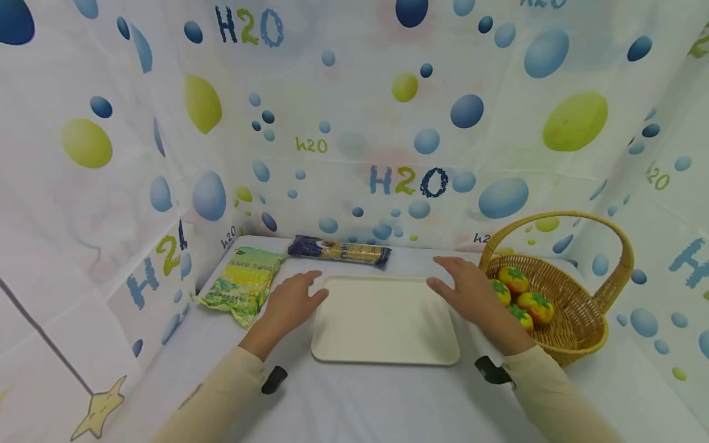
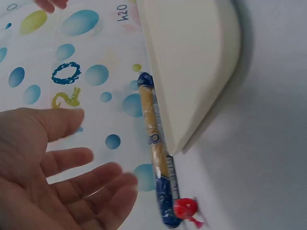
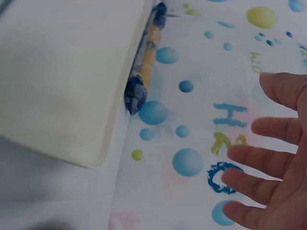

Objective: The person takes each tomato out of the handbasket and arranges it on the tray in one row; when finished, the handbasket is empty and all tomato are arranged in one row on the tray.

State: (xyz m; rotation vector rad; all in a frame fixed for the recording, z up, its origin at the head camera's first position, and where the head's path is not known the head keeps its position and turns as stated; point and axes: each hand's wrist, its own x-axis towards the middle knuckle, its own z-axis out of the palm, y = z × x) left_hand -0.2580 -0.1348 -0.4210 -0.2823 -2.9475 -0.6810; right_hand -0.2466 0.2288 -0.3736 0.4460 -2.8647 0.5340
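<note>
A cream rectangular tray [image 1: 386, 320] lies flat on the white cloth, between my two hands. My left hand [image 1: 290, 303] hovers by its left edge, fingers apart and holding nothing. On the other side, my right hand [image 1: 471, 292] is held over the tray's right edge, its fingers spread in the right wrist view and nothing in them. Behind the tray lies a long blue-and-gold packet [image 1: 340, 251], perhaps pasta. A green-and-yellow plastic bag [image 1: 244, 280] is just left of my left hand. The left wrist view also shows a small red object [image 2: 186, 208] beside the packet; its kind is unclear.
At the right stands a wicker basket [image 1: 587, 307] with a tall arched handle, close to my right forearm. Several orange-yellow persimmon-like fruits [image 1: 535, 307] sit in its left part. Printed cloth walls [image 1: 354, 123] enclose the table at the back and sides.
</note>
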